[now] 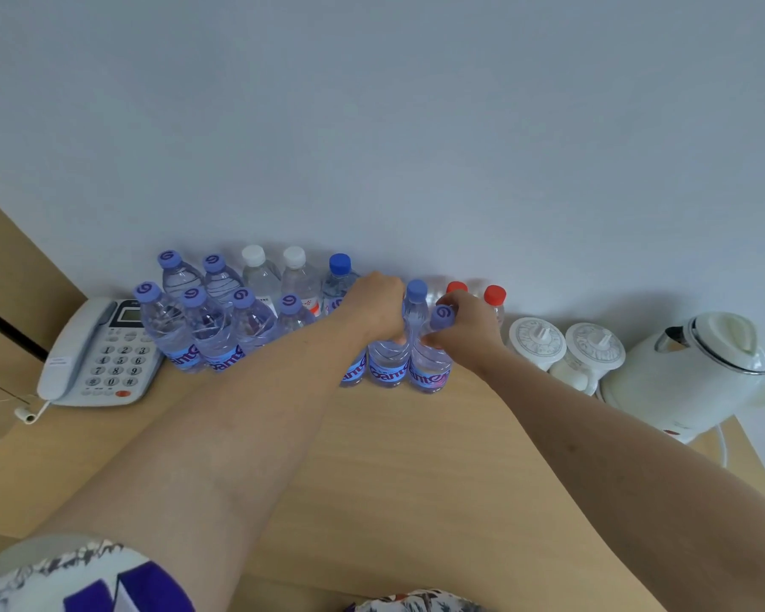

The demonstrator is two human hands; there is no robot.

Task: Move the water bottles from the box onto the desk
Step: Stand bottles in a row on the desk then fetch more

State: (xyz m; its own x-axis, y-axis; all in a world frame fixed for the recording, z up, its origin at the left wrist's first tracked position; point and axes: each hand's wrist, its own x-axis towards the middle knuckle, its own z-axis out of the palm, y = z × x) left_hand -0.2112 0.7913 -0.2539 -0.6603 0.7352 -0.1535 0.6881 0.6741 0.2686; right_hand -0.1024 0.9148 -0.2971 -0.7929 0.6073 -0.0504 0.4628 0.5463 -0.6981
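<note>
Several clear water bottles stand in two rows on the wooden desk [416, 470] against the white wall; most have purple caps, two white, some blue, two red. My left hand [376, 304] grips the shoulder of a front-row purple-label bottle [387, 366]. Right beside it, my right hand [464, 326] holds the neck of another purple-capped bottle [431, 368]. Both bottles stand upright on the desk and touch each other. A further bottle [354, 373] is half hidden behind my left forearm. The box is out of view.
A white desk telephone [102, 355] sits at the left end of the rows. Right of the bottles are two white lidded cups [566, 346] and a white electric kettle [698, 373] with its cord. A wooden panel rises at the far left.
</note>
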